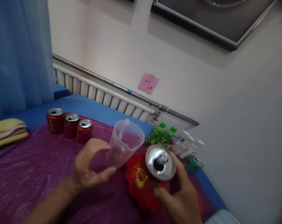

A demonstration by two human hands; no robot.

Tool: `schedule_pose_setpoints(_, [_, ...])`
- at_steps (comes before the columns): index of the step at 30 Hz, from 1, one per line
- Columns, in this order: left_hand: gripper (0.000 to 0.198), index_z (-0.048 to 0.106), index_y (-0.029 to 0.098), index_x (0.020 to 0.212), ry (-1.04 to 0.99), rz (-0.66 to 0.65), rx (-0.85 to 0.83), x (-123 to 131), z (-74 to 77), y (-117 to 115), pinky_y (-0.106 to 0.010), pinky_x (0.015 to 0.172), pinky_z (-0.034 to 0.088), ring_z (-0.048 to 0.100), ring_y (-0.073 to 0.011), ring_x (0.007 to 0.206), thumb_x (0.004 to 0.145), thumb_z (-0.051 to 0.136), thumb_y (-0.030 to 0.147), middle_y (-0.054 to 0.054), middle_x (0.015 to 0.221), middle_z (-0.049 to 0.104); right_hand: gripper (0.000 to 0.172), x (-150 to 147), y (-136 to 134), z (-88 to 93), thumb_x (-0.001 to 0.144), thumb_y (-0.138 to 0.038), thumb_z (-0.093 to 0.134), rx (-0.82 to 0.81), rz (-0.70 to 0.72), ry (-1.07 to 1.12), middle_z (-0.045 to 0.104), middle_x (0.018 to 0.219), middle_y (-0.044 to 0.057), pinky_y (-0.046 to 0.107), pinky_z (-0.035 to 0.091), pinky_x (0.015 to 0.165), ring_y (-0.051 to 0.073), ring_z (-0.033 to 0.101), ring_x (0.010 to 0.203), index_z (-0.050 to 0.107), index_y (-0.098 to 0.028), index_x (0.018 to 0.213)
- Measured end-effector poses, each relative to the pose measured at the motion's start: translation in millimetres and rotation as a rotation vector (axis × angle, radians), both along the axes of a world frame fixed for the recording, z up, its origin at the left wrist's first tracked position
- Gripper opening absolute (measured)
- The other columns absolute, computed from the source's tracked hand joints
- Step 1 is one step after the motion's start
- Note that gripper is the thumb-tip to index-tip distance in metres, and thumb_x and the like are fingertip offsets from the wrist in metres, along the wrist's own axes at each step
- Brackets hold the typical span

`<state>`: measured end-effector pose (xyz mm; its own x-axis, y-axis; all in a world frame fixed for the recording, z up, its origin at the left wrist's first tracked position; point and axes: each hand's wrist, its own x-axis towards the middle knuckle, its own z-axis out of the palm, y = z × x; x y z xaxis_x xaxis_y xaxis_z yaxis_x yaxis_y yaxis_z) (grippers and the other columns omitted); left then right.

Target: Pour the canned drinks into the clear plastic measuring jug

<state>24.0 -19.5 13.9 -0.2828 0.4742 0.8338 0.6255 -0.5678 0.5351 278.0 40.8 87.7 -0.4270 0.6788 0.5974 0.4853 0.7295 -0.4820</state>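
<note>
My right hand (181, 193) is closed around a drink can (161, 163), its opened silver top tilted toward me. The can is above a red scalloped mat (137, 177) with a gold print. At the left side of a clear plastic measuring jug (125, 143), my left hand (93, 166) curves in a C shape, thumb and fingers apart. Its fingertips are at the jug's wall; whether they press on it is hard to see. The jug looks empty and leans in the tilted view. Farther left stand three opened red cans (71, 126) in a row.
Green-capped bottles (161, 133), white-capped clear bottles (186, 144) and a green can (194, 165) are behind the mat on the right. A folded yellow cloth (7, 130) lies at far left. Purple plastic sheeting (38, 174) covers the blue surface beside a radiator (96, 93).
</note>
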Motion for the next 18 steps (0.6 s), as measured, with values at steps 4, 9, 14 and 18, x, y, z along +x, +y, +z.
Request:
schedule_pose_setpoints(4, [0.065,0.053,0.023,0.125,0.224,-0.211,0.097,17.8,13.4,-3.6,-0.025,0.065,0.054,0.064,-0.0133,0.073,0.078,0.066,0.067,-0.003,0.086,0.069,0.072,-7.2,-22.4,-37.8,0.07,-0.023,0.069,0.158,0.069,-0.065,0.068,0.128,0.011,0.045,0.058,0.095,0.034,0.068,0.113,0.05,-0.023,0.139])
schedule_pose_setpoints(9, [0.076,0.052,0.022,0.129,0.24,-0.204,0.041,21.1,16.9,-0.2,-0.023,0.084,0.059,0.068,-0.0171,0.1,0.075,0.061,0.075,-0.01,0.108,0.068,0.073,-27.8,-27.3,-54.6,0.073,-0.023,0.069,0.239,0.069,-0.098,0.069,0.127,0.012,0.045,0.059,0.092,0.035,0.069,0.112,0.047,-0.022,0.142])
schedule_pose_setpoints(14, [0.064,0.055,0.029,0.124,0.08,-0.257,-0.122,3.0,26.7,-15.7,-0.02,0.09,0.056,0.065,-0.0145,0.106,0.073,0.073,0.062,-0.002,0.114,0.066,0.082,-30.2,-27.9,-52.6,0.077,-0.029,0.072,0.244,0.106,-0.105,0.064,0.135,0.015,0.047,0.058,0.095,0.035,0.066,0.119,0.037,-0.021,0.15])
schedule_pose_setpoints(18, [0.064,0.063,0.028,0.11,-0.337,0.09,-0.51,-27.4,39.4,-29.8,-0.032,0.097,0.052,0.064,-0.0214,0.104,0.058,0.083,0.061,0.001,0.111,0.067,0.072,-8.0,-27.1,-48.1,0.079,-0.03,0.073,0.228,0.093,-0.101,0.066,0.134,0.012,0.044,0.059,0.095,0.034,0.067,0.119,0.047,-0.025,0.146])
